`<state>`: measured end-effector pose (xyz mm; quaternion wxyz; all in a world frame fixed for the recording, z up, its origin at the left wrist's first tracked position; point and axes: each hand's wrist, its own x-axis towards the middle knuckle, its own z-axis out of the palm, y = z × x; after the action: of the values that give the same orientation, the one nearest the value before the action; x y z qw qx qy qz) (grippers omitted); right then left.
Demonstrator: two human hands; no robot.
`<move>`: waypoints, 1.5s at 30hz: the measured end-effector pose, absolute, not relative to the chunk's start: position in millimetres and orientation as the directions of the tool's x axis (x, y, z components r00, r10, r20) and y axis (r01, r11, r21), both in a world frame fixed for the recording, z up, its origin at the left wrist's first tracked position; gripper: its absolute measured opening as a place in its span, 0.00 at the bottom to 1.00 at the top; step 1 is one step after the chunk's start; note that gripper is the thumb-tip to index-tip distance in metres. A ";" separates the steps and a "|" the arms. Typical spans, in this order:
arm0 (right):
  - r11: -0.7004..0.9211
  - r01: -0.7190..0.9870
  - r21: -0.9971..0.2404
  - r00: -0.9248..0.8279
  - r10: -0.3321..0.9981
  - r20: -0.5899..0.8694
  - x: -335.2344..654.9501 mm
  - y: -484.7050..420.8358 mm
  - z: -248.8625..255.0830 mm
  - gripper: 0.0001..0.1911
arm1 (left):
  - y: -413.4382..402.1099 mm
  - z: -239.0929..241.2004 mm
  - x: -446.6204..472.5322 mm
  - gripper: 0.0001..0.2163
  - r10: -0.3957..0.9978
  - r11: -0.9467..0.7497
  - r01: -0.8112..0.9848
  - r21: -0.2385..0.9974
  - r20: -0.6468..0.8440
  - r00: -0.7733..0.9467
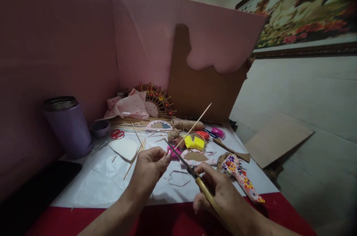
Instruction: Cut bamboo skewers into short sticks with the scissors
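Observation:
My left hand (150, 167) pinches the lower end of a thin wooden skewer (193, 127) that slants up to the right over the table. My right hand (220, 195) is closed round the yellowish handle of a knife (192, 171). Its dark blade points up-left and meets the skewer close to my left fingertips. Both hands hover above the white sheet (100, 180) near the front edge.
A purple tumbler (68, 124) stands at the left, red-handled scissors (117, 133) beside it. Loose skewers, twine (185, 123), yellow pieces (195, 142), a flower-painted shape (240, 174) and a stick fan (156, 102) lie behind. Pink and brown cardboard walls close the back. A dark phone (44, 184) lies front left.

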<state>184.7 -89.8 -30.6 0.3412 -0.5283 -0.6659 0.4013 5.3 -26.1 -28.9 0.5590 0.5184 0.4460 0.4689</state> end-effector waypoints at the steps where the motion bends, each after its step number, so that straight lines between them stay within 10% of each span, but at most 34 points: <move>1: 0.122 0.464 -0.877 -0.189 0.981 0.037 184.3 -89.3 -29.4 0.18 | -24.2 -27.7 5.1 0.13 0.972 0.133 -0.109 0.985 -0.108 0.210; 10: 0.182 0.580 -0.794 -0.157 0.981 0.110 193.5 -86.7 -18.6 0.19 | -19.4 -28.8 -1.9 0.14 0.744 0.517 -0.262 0.815 -0.276 0.608; 15: 0.173 0.550 -0.817 -0.136 0.984 0.117 191.6 -85.1 -21.8 0.14 | -25.7 -36.4 10.5 0.11 0.972 -0.034 -0.097 0.995 0.056 0.228; 21: 0.160 0.530 -0.833 -0.136 0.985 0.103 183.5 -86.3 -26.9 0.18 | -32.4 -43.2 3.2 0.09 0.828 -0.550 0.333 0.766 0.554 0.092; 29: 0.207 0.544 -0.814 -0.152 0.977 0.147 181.6 -87.1 -23.1 0.18 | -30.2 -22.2 1.0 0.13 0.972 -0.064 -0.093 0.994 0.083 0.218; 38: 0.257 0.534 -0.805 -0.215 0.963 0.165 191.0 -86.5 -20.2 0.22 | -22.2 -20.3 -5.7 0.17 0.751 0.455 -0.250 0.855 -0.217 0.624; 41: 0.192 0.548 -0.814 -0.165 0.979 0.120 192.6 -85.7 -21.4 0.20 | -22.6 -25.1 0.2 0.14 0.834 0.345 -0.248 0.905 -0.174 0.524; 45: 0.154 0.544 -0.825 -0.138 0.986 0.093 190.8 -84.9 -27.4 0.17 | -29.2 -33.6 7.0 0.09 0.963 -0.216 -0.016 0.976 0.216 0.160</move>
<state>190.8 -84.9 -27.4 0.3386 -0.5624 -0.6800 0.3266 7.0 -29.2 -33.6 0.4809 0.5906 0.4009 0.5091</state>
